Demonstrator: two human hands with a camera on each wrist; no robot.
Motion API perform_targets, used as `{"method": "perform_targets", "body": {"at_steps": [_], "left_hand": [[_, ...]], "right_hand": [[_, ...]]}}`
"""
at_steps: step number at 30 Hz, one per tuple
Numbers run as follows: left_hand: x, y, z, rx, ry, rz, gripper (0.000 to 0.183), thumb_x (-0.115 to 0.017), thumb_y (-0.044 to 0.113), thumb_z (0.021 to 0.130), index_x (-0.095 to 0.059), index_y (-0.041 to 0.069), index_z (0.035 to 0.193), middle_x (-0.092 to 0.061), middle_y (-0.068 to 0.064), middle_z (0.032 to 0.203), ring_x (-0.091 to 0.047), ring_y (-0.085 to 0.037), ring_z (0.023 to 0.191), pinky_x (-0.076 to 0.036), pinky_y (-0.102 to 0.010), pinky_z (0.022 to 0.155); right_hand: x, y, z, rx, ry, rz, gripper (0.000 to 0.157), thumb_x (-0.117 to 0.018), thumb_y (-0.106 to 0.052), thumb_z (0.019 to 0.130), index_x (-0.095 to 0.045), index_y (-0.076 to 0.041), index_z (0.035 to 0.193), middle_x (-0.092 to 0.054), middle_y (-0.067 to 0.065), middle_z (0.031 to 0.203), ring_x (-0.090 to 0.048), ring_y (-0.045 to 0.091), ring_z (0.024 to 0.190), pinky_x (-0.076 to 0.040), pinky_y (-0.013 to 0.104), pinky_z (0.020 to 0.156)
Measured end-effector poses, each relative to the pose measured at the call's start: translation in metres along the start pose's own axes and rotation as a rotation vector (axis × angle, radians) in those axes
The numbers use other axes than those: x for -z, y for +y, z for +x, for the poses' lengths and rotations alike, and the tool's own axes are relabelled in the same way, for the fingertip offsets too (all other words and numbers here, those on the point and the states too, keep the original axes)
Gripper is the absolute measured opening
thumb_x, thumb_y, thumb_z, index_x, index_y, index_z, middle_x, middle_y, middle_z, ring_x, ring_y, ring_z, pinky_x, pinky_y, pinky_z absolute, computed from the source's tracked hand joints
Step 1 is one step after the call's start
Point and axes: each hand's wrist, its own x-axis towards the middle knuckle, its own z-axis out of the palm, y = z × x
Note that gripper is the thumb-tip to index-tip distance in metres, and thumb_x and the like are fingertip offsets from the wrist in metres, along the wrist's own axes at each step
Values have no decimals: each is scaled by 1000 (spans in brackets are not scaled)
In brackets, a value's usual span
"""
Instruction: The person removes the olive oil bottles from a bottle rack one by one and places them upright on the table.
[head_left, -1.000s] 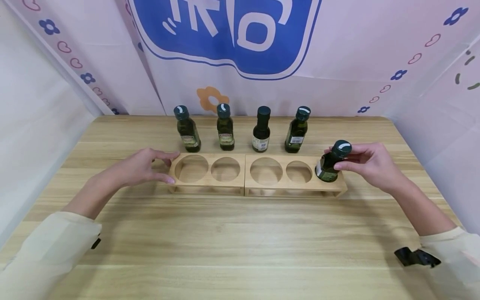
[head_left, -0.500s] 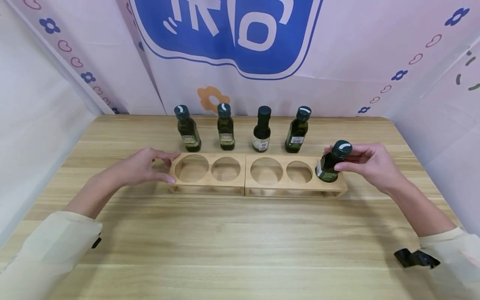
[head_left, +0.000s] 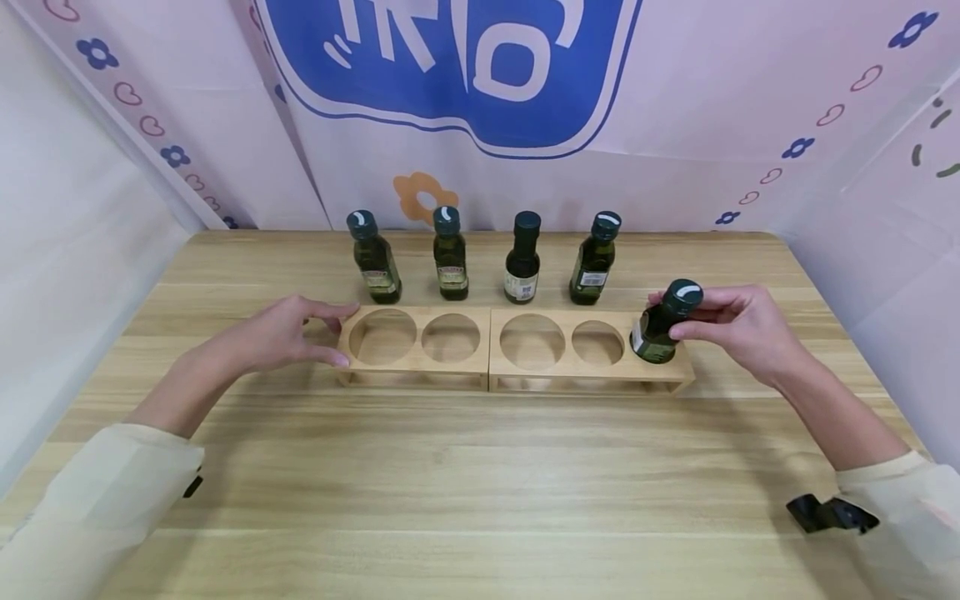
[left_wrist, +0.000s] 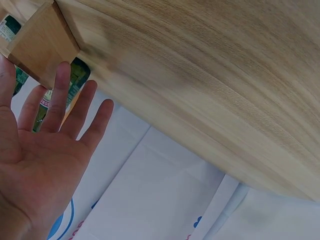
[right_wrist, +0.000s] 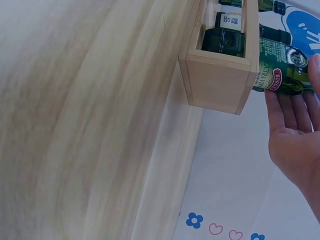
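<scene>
A light wooden bottle rack (head_left: 487,358) with a row of round holes and a seam partway along stands on the table. In its far-right hole is a dark green olive oil bottle (head_left: 656,337), upright with its base inside the frame. My right hand (head_left: 753,333) grips that bottle between thumb and fingers; the right wrist view shows its green label facing the palm. At the rack's left end is my left hand (head_left: 277,337), thumb at the front corner and index finger at the back corner. Its other fingers extend loosely in the left wrist view.
Behind the rack stand several similar bottles: one at far left (head_left: 377,267), another beside it (head_left: 452,262), then a slimmer round one (head_left: 522,267) and one at right (head_left: 592,267). Printed white cloth (head_left: 660,192) hangs close behind the table (head_left: 480,483).
</scene>
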Motion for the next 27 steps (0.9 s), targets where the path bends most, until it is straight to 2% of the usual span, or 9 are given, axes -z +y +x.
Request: {"method": "perform_targets", "body": {"at_steps": [16, 27], "left_hand": [[0, -1, 0, 11, -3, -1, 79, -89, 21, 82, -52, -12, 143, -76, -14, 105, -69, -36, 110, -54, -56, 93], [0, -1, -1, 14, 3, -13, 77, -89, 20, 83, -53, -9, 144, -77, -11, 104, -68, -33, 110, -54, -53, 93]], "right_hand": [[0, -1, 0, 11, -7, 19, 35, -73, 16, 87, -71, 11, 122, -78, 2, 113, -72, 10, 111, -57, 21, 93], [2, -2, -3, 25, -6, 21, 34, -72, 18, 87, -72, 10, 120, -78, 3, 113, -72, 11, 111, -58, 21, 92]]}}
